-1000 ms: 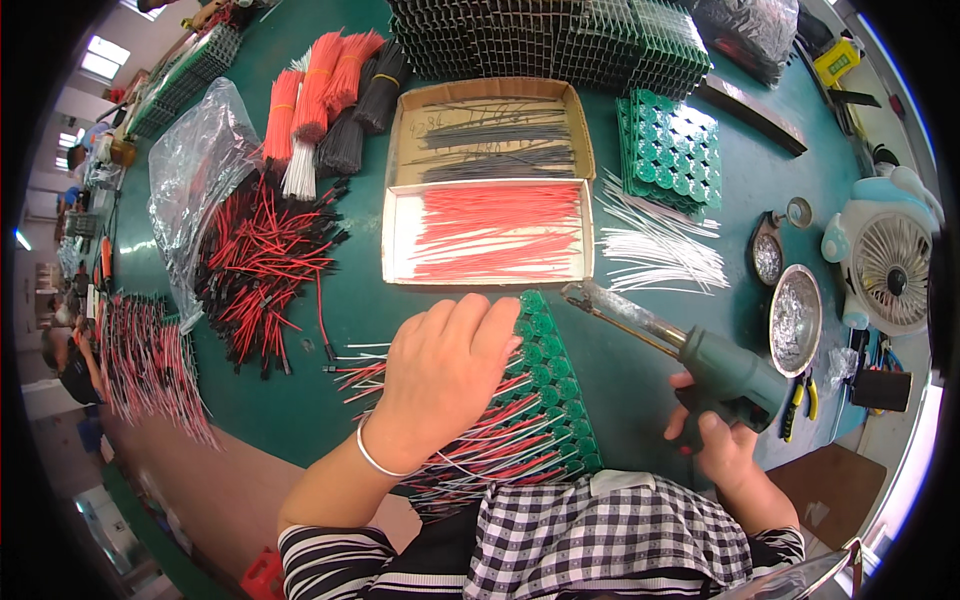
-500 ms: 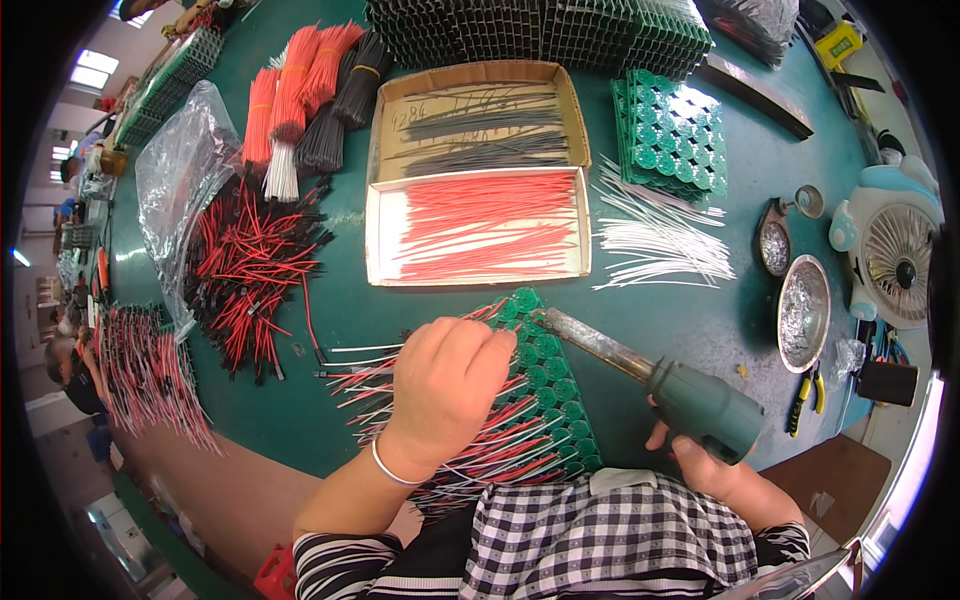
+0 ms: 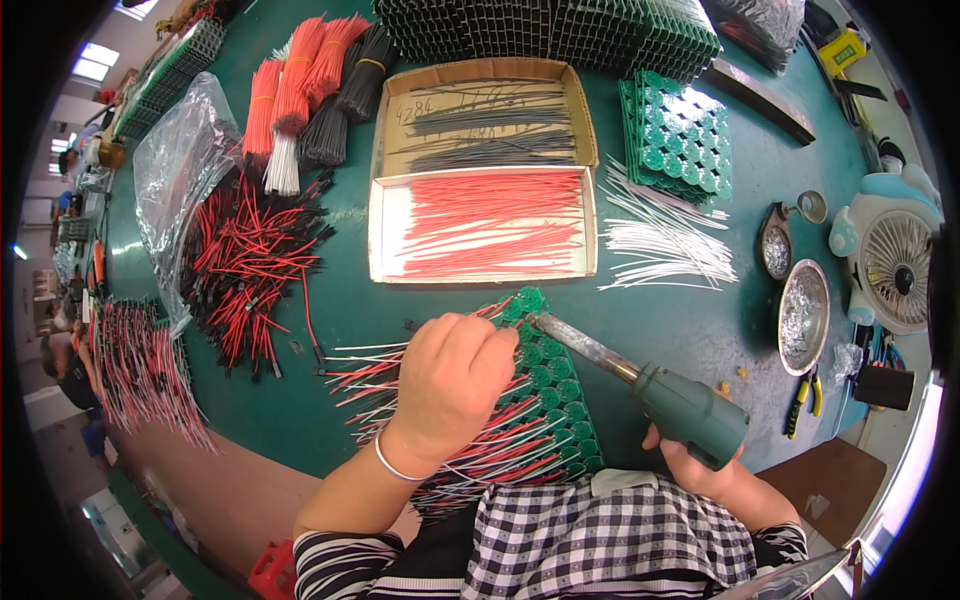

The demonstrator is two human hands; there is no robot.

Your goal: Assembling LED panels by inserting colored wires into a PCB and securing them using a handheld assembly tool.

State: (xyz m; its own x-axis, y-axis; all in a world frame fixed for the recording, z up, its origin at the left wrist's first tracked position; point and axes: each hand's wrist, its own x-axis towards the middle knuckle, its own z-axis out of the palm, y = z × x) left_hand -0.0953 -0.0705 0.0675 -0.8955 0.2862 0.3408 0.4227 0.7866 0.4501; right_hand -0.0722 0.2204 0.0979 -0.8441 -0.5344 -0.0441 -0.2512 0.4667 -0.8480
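My left hand (image 3: 455,375) is closed in a pinch at the upper left edge of a green circuit board panel (image 3: 560,395); what its fingertips hold is hidden. My right hand (image 3: 698,468) grips a soldering gun (image 3: 690,410) with a dark green body. Its long metal barrel slants up and left, and the tip is at the panel's top rows, close to my left fingers. Red, white and dark wires (image 3: 500,455) fan out leftward from the panel, passing under my left hand and wrist. The panel is made of small round boards joined in rows.
Beyond the panel stands a cardboard box (image 3: 484,275) of red and black wires. White wires (image 3: 670,245) and stacked green panels (image 3: 685,140) lie right of it. Red-black leads (image 3: 245,265) are heaped left. Metal bowls (image 3: 803,318), pliers (image 3: 800,405) and a fan (image 3: 895,265) stand at right.
The soldering gun has shifted slightly left, bringing its tip nearer my left fingers over the panel. My left hand stays nearly in place. The whole view has shifted a little.
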